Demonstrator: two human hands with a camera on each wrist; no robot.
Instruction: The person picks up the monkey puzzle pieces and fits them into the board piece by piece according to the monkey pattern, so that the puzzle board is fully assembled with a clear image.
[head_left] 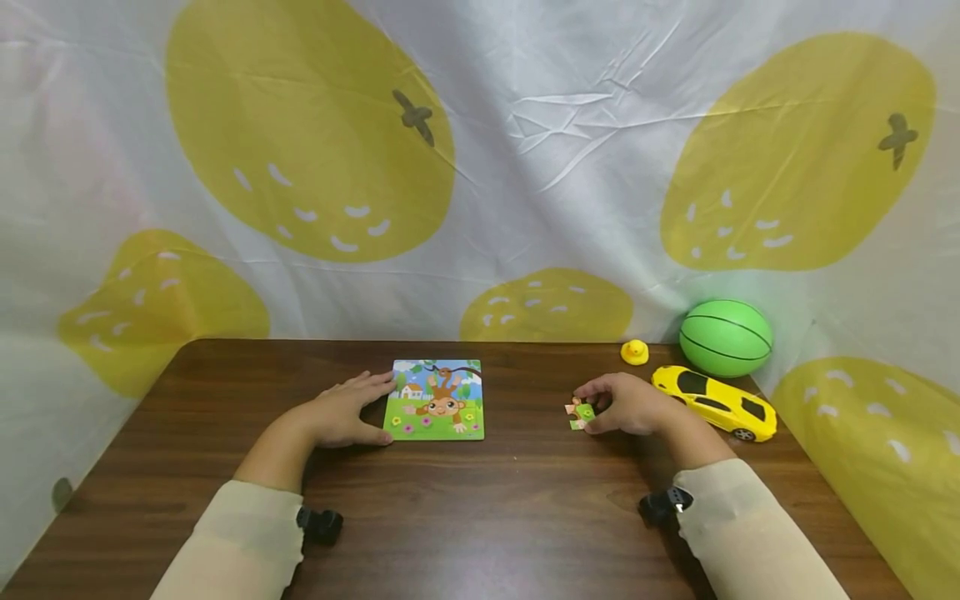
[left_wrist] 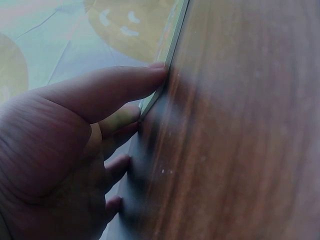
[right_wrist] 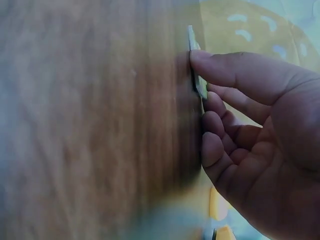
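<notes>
A square picture puzzle of a monkey hanging from a branch lies flat on the wooden table. At its left side is my left hand, thumb and fingers spread apart, touching the edge. In the left wrist view the thumb meets the puzzle's thin edge. Farther right, my right hand pinches a small jigsaw piece, coloured green, pink and brown, between thumb and fingers at the tabletop. The right wrist view shows that piece edge-on beside the thumb, with the other fingers curled.
A yellow toy car stands just right of my right hand. Behind are a yellow rubber duck and a green ball. A cloth with a yellow fruit print hangs along the back of the wooden table.
</notes>
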